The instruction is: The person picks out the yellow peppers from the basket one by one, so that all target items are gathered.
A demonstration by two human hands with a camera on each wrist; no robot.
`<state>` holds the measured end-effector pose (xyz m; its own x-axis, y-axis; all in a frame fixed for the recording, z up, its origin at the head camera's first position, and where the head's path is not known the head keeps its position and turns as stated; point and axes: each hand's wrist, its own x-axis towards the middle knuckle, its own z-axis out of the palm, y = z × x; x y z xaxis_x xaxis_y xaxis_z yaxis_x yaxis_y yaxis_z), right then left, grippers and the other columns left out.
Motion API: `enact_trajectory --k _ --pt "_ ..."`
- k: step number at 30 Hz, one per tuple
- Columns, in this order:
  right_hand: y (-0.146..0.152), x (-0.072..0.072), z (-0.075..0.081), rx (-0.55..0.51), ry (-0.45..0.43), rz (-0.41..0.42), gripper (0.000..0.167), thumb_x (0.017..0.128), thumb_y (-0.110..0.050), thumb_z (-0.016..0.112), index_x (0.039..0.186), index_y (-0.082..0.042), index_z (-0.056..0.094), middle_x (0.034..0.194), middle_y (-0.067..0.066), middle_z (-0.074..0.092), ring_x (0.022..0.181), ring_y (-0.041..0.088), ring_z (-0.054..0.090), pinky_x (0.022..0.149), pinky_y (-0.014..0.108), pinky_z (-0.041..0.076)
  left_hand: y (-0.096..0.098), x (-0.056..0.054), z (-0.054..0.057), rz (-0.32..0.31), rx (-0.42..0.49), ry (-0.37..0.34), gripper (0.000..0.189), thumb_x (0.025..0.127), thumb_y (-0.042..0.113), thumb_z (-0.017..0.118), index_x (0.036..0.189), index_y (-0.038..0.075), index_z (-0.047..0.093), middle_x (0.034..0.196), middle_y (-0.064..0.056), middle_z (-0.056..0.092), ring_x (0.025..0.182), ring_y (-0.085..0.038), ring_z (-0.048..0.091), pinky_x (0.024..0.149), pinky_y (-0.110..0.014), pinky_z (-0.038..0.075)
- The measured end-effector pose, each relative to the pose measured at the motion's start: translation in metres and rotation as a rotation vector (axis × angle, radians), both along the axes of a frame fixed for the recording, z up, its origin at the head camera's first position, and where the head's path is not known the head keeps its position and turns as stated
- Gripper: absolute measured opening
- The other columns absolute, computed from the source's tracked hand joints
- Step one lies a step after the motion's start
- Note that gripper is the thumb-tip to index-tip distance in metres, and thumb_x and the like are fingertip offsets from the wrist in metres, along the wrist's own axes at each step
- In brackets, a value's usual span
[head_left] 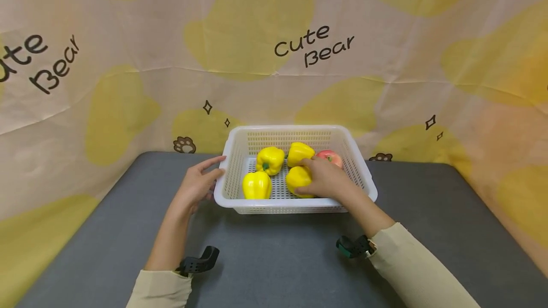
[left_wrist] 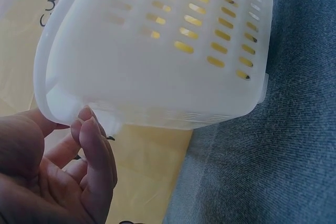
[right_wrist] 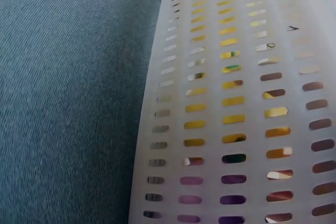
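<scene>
Left of center in the frame, the left hand is pinching the rim of a white basket holding three yellow peppers. Just right of center, the right hand has a fourth pepper gripped, red apple peeking out behind.

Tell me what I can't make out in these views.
Front right yellow piece: kind unclear, head view; the right hand covers its right side.
Apple: lower part, head view; behind the same hand.
Purple thing: shape, right wrist view; the white basket shows it only through slots.
Basket's upper end: left wrist view; cut off by the top edge.
</scene>
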<state>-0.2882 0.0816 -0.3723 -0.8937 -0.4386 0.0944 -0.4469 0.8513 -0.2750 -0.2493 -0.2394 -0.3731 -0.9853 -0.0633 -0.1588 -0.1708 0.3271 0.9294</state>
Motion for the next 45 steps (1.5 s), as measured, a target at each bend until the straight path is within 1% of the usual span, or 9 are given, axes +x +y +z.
enact_trajectory --k 4,9,12,16,24,32,37,40,45 --pt "0.001 0.002 0.001 -0.071 0.036 -0.058 0.062 0.076 -0.047 0.079 0.121 -0.006 0.067 0.105 0.008 0.07 0.09 0.022 0.061 0.081 0.039 0.051 0.0 -0.001 -0.001 0.002 -0.01 -0.003 0.05 0.1 0.029 0.058 0.149 0.024 0.051 0.124 -0.021 0.069 0.071 -0.014 0.069 0.056 -0.027 0.051" --pt "0.003 0.0 0.0 -0.092 -0.057 -0.065 0.045 0.081 -0.039 0.075 0.108 -0.004 0.069 0.091 0.005 0.069 0.078 0.018 0.059 0.076 0.034 0.05 0.001 -0.001 -0.001 0.002 -0.015 0.001 0.05 0.101 0.03 0.058 0.149 0.024 0.051 0.126 -0.021 0.068 0.072 -0.014 0.07 0.054 -0.025 0.05" --pt "0.003 -0.002 -0.001 -0.046 -0.139 0.0 0.046 0.087 -0.041 0.071 0.116 -0.005 0.068 0.099 0.005 0.072 0.081 0.016 0.061 0.082 0.036 0.054 0.0 -0.001 -0.001 0.004 -0.014 0.003 0.05 0.101 0.029 0.057 0.15 0.024 0.05 0.126 -0.022 0.068 0.072 -0.014 0.07 0.054 -0.025 0.05" --pt "0.003 -0.002 -0.001 0.012 -0.196 0.082 0.055 0.091 -0.048 0.067 0.13 -0.009 0.065 0.118 0.006 0.072 0.093 0.017 0.063 0.096 0.042 0.054 0.0 -0.001 0.0 0.002 -0.009 -0.004 0.05 0.101 0.029 0.058 0.15 0.024 0.05 0.124 -0.02 0.069 0.072 -0.013 0.07 0.056 -0.027 0.052" --pt "0.002 -0.003 0.002 0.008 -0.205 0.119 0.048 0.092 -0.045 0.064 0.127 -0.012 0.066 0.117 0.005 0.073 0.094 0.017 0.063 0.096 0.042 0.053 -0.001 0.001 0.002 -0.001 0.005 0.0 0.05 0.101 0.029 0.058 0.15 0.023 0.05 0.123 -0.021 0.068 0.072 -0.013 0.07 0.057 -0.026 0.054" --pt "0.004 0.0 0.003 -0.079 -0.182 0.185 0.049 0.092 -0.037 0.064 0.132 -0.008 0.064 0.127 0.009 0.069 0.104 0.022 0.062 0.103 0.046 0.05 -0.001 0.001 0.001 -0.009 0.023 -0.003 0.05 0.101 0.028 0.058 0.15 0.022 0.049 0.124 -0.021 0.068 0.072 -0.013 0.071 0.058 -0.026 0.055" --pt "0.004 0.003 0.003 -0.166 -0.176 0.183 0.049 0.092 -0.037 0.064 0.133 -0.011 0.064 0.133 0.008 0.066 0.114 0.024 0.06 0.108 0.05 0.046 0.0 0.001 0.001 -0.008 0.019 -0.001 0.05 0.101 0.029 0.058 0.15 0.022 0.049 0.129 -0.023 0.066 0.075 -0.014 0.072 0.06 -0.027 0.056" --pt "0.005 0.006 0.004 -0.209 -0.112 0.158 0.048 0.091 -0.037 0.065 0.132 -0.011 0.064 0.134 0.009 0.065 0.117 0.026 0.06 0.105 0.05 0.047 0.0 0.001 0.0 -0.01 0.016 0.003 0.051 0.101 0.029 0.058 0.15 0.022 0.05 0.131 -0.023 0.065 0.076 -0.014 0.073 0.061 -0.028 0.057" --pt "0.008 0.013 0.006 -0.297 0.049 0.106 0.044 0.089 -0.036 0.068 0.128 -0.015 0.067 0.131 0.01 0.064 0.108 0.027 0.06 0.089 0.044 0.05 -0.001 0.002 0.001 -0.012 0.013 0.007 0.051 0.1 0.03 0.059 0.15 0.022 0.05 0.128 -0.022 0.067 0.075 -0.014 0.072 0.059 -0.028 0.057"
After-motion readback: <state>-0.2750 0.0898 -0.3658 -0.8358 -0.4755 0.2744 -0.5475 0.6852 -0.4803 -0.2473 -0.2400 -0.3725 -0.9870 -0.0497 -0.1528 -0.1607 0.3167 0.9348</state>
